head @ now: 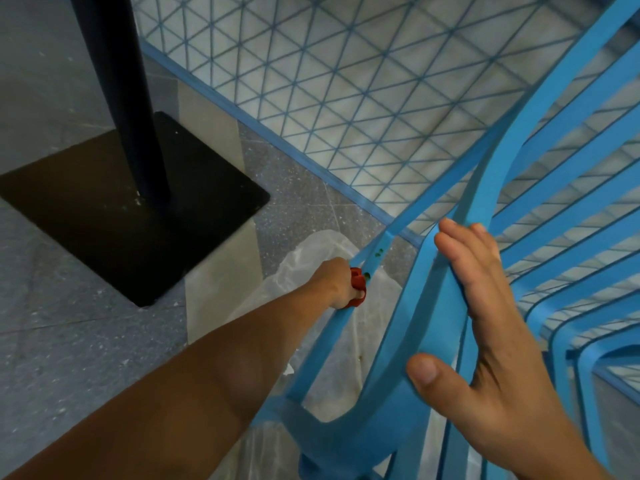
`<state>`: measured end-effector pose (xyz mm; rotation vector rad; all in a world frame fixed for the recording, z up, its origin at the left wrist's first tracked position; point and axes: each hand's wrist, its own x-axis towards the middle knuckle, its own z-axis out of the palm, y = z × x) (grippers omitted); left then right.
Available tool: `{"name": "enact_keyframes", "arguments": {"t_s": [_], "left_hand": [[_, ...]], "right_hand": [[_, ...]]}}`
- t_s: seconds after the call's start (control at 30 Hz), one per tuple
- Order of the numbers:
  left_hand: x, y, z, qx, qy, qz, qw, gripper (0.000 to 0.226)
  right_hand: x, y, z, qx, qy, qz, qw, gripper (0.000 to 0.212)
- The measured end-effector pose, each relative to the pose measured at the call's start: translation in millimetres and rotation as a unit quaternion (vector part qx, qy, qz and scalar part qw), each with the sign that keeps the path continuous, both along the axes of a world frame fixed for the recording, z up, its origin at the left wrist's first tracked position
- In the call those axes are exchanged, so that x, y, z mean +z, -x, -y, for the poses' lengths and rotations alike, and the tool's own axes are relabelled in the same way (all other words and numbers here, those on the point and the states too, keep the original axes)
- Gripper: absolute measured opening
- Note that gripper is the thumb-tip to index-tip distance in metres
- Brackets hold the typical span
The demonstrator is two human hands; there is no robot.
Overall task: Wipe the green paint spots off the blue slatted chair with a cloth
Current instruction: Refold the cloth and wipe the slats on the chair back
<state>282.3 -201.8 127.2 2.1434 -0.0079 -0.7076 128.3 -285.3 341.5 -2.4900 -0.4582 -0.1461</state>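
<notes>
Blue slatted plastic chair (429, 327) is being seen tipped over toward the viewer, its curved frame and leg filling the right and lower middle of the view, with its parallel slats (568, 216) fanning out to the upper right. A lower part of it is resting over a crumpled sheet of clear plastic film (311, 268) that is lying on the grey speckled floor (69, 341).

A bunched red cloth (357, 283) is being gripped in the left hand (337, 285) — the fingers are being kept curled tightly round it — and it is being pressed against a thin blue bar of the chair. Just beside the cloth, and a little farther up the same bar, small green paint spots (377, 252) are being shown on the blue surface.

The right hand (485, 323) is being laid flat against the broad curved frame of the chair; its fingers are being held straight and close together, with the thumb spread well apart lower down, and nothing is being clasped.

To the upper left, a dark round post (117, 98) is being carried on a black square base plate (131, 206) standing on the floor. Behind the chair, a pale panel with a blue triangular grid (346, 81) is being seen, edged by a blue border strip.
</notes>
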Motion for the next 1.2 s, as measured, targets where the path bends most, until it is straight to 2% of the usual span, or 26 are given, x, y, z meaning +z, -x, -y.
{"name": "enact_keyframes", "arguments": {"t_s": [0.23,0.4,0.63,0.83,1.1,1.2], "left_hand": [[-10.5,20.1,-24.9,-0.053,0.016,-0.05,0.997,0.045],[-24.6,21.7,-30.1,-0.024,0.039,-0.048,0.998,0.052],[-24.1,-9.5,-8.4,0.019,0.068,-0.034,0.997,0.043],[-16.6,-34.1,10.6,0.028,0.056,-0.003,0.998,0.047],[-9.3,-20.4,9.7,-0.031,0.001,-0.006,1.0,0.045],[-0.9,-18.6,4.1,-0.07,-0.002,-0.033,0.997,0.031]], "right_hand": [[3.7,2.0,2.2,-0.006,-0.007,-0.001,1.0,0.095],[2.4,2.6,-0.4,-0.006,-0.007,-0.002,1.0,0.092],[-1.1,4.0,-3.7,-0.03,-0.036,0.018,0.999,0.064],[-0.4,-6.1,1.8,-0.027,-0.02,0.017,0.999,0.057],[23.0,-46.9,12.2,-0.093,0.089,-0.037,0.991,0.071],[28.4,-67.3,23.4,-0.087,0.149,-0.056,0.983,0.075]]}}
